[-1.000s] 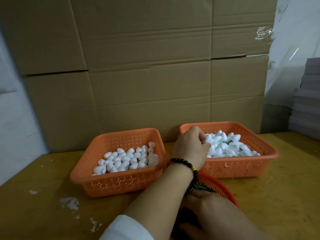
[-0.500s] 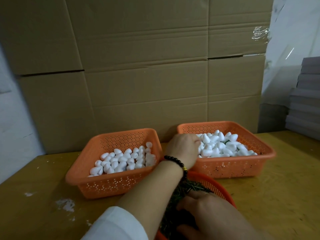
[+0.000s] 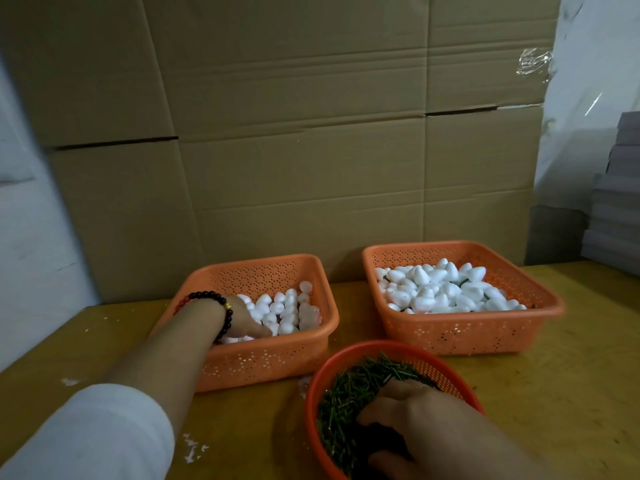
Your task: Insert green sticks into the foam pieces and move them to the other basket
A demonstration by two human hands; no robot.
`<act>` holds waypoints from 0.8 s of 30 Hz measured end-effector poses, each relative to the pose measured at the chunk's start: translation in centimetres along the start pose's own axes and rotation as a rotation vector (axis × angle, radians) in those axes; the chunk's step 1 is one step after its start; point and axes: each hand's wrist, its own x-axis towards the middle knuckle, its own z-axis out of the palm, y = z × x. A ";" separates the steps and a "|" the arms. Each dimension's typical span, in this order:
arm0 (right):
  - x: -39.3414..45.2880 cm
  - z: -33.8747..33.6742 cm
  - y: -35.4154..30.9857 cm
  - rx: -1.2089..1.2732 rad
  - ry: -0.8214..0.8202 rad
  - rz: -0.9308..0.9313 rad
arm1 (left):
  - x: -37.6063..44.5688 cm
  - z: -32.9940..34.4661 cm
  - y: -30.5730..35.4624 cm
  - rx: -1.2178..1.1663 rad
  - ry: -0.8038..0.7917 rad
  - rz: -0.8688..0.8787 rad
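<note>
**Left hand in the left basket, right hand in the sticks**

The foam pieces (image 3: 284,311) are white, egg-shaped, and heaped in two orange perforated baskets. The left basket (image 3: 263,362) holds a smaller pile toward its right side; the right basket (image 3: 464,332) holds a fuller heap (image 3: 440,289), with bits of green showing between some pieces. The green sticks (image 3: 349,393) lie in a loose mass in a round red basket (image 3: 346,355) just in front of the two, nearest the person.

The left hand (image 3: 242,317) reaches into the left basket, fingers down among the foam; they are partly hidden, so whether they hold a piece cannot be told. A dark beaded bracelet (image 3: 227,318) circles that wrist, and a white sleeve (image 3: 93,434) covers the upper forearm.

The right hand (image 3: 408,414) rests palm-down on the sticks in the round basket, fingers curled into the pile; whether it has any sticks in its grasp is unclear.

All three baskets stand on a yellowish table (image 3: 571,393) flecked with white crumbs (image 3: 194,448). Cardboard boxes (image 3: 311,133) form the wall behind.
</note>
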 end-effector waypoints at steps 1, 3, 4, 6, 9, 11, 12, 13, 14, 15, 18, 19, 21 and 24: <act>-0.4 0.9 0.4 0.004 0.170 0.028 | 0.0 0.3 0.0 0.066 -0.052 0.022; -0.7 1.5 0.1 -0.125 0.134 0.092 | 0.4 1.1 -0.5 0.223 -0.054 0.022; -0.3 1.9 0.2 -0.128 0.150 0.074 | 0.4 1.3 -0.6 0.265 -0.043 0.018; -0.2 2.2 -1.1 -0.100 0.097 0.042 | -0.2 1.1 0.0 0.255 -0.024 0.024; -0.5 1.6 -0.2 -0.078 0.142 0.104 | -1.1 0.4 1.2 0.199 0.009 0.077; -0.4 1.8 -0.3 -0.072 0.151 0.103 | -1.3 0.5 1.9 0.206 0.029 0.101; -0.4 1.9 -0.3 -0.066 0.160 0.077 | -1.3 0.5 2.2 0.226 0.035 0.107; -0.4 1.7 -0.6 -0.063 0.160 0.078 | -1.4 0.6 2.4 0.245 0.031 0.113; -0.4 1.8 -0.4 -0.062 0.162 0.081 | -1.7 0.6 2.6 0.224 0.029 0.119; -0.5 1.8 -0.3 -0.075 0.174 0.085 | -1.8 0.5 2.8 0.201 0.029 0.128; -0.6 1.6 -0.5 -0.075 0.148 0.098 | -2.2 0.5 3.3 0.214 0.006 0.117; -0.5 1.6 -0.4 -0.072 0.151 0.100 | -2.2 0.4 3.4 0.220 0.005 0.108; -0.5 1.4 -0.5 -0.080 0.140 0.116 | -2.2 0.4 3.7 0.228 0.002 0.095; -0.5 1.4 -0.6 -0.064 0.147 0.137 | -2.1 0.5 3.8 0.228 0.016 0.100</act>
